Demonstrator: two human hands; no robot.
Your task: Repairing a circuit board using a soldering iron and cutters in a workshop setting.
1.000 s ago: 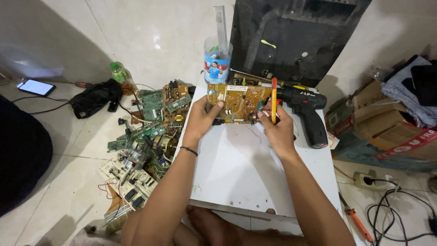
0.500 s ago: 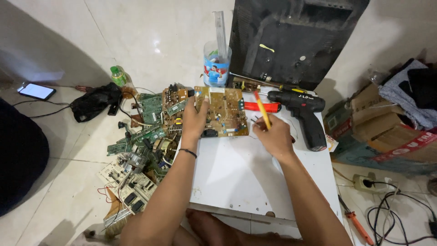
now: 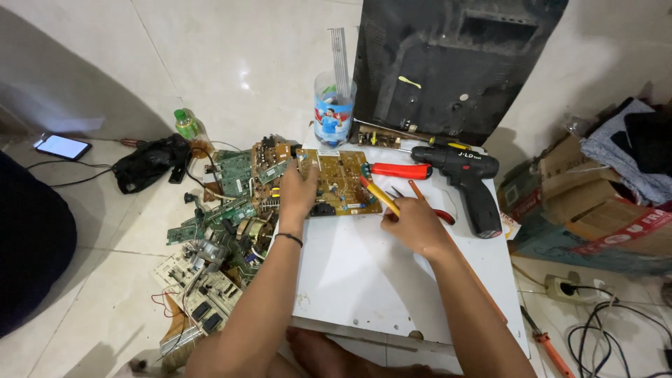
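A brown circuit board (image 3: pixel 344 183) lies at the far side of a white panel (image 3: pixel 371 273). My left hand (image 3: pixel 299 190) rests on the board's left end and grips it. My right hand (image 3: pixel 413 225) holds a yellow-handled tool (image 3: pixel 381 197) whose tip points at the board's right edge. Red-handled pliers (image 3: pixel 400 171) lie just beyond the board, and a second red-handled tool (image 3: pixel 439 213) lies beside my right hand. A black cordless drill (image 3: pixel 465 176) rests to the right of them.
A heap of green and brown circuit boards (image 3: pixel 224 231) covers the floor at left. A printed cup (image 3: pixel 333 117) holding a flat ribbon cable stands before a black television back (image 3: pixel 448 63). Phone (image 3: pixel 63 147), bottle (image 3: pixel 187 126), cardboard boxes (image 3: pixel 595 210), power strip and cables (image 3: pixel 595 308) lie around.
The board has moved left and lies flatter on the panel, with my left hand still on it. My right hand drew back toward me and lowered the yellow tool from upright to slanted.
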